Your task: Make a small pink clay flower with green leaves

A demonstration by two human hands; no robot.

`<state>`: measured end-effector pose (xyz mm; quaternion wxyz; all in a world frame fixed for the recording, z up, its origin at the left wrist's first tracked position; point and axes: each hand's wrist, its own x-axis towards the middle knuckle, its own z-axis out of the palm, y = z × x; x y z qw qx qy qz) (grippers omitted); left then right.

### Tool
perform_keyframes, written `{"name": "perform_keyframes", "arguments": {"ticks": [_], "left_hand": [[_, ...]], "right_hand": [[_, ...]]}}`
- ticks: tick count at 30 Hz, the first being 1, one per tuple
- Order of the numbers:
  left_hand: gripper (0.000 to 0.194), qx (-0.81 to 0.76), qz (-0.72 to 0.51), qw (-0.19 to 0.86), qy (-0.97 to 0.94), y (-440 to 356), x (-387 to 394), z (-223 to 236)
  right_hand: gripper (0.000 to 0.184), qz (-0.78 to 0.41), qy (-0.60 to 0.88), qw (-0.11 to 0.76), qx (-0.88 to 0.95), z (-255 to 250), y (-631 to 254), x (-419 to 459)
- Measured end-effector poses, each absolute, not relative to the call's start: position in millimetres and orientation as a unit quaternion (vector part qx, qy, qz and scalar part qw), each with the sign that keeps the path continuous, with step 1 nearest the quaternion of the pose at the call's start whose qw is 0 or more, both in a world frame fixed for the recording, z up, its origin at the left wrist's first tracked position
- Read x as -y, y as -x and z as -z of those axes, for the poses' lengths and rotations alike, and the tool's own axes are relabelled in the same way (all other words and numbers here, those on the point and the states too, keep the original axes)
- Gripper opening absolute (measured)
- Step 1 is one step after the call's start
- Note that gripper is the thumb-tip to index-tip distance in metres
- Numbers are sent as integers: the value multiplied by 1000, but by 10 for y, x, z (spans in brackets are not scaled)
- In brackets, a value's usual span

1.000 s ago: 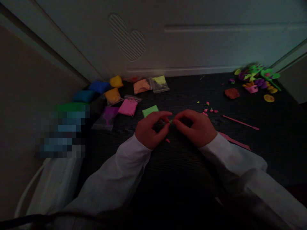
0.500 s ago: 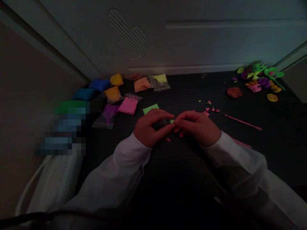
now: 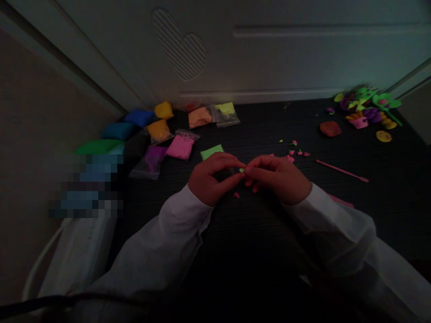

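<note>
Where the left hand [image 3: 210,179] and the right hand [image 3: 286,179] are meeting: a small green piece [image 3: 241,170] is showing over the dark counter [image 3: 269,224]
Right hand: its thumb and forefinger appear to be pinching the piece's edge, the other fingers curling beneath
Left hand: its thumb and forefinger are curving around the piece; I cannot tell whether they are pressing on it
Change at the fingertips: compared with 1 s ago, the 2 hands are sitting closer together and the piece is showing a rounder face; the left forefinger now seems to be closing down over it
Meaning: the handling is probably becoming finer, on this single piece
Pink bits: the small pink pieces [image 3: 291,159] and the loose pink scrap [image 3: 236,195] are lying unmoved
Light green packet [image 3: 211,151]: it is lying just behind the left hand
</note>
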<state>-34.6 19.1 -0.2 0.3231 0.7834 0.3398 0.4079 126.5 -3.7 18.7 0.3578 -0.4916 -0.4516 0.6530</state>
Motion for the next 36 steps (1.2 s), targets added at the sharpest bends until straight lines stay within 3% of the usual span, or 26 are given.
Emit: {"name": "perform_keyframes", "arguments": {"ticks": [7,13,20,31,36], "left_hand": [[25,-381,-399,352,-756,335,-160,-2],[18,-402,-390,365,-744,326,-137,-35],[9,-387,-400,358,-750,329,-135,-47],[11,-418,-383,316,-761,329,-127,-58],[12,-452,-390,318,-737,323,-145,-64]], "right_hand": [[12,-594,507,381,495,-219,-1244,56],[11,-474,522,398,587,-208,-1234,96],[13,-413,538,376,631,-225,-1226,111],[15,-373,549,350,661,-244,-1235,104],[16,-272,561,276,732,-254,-1306,102]]}}
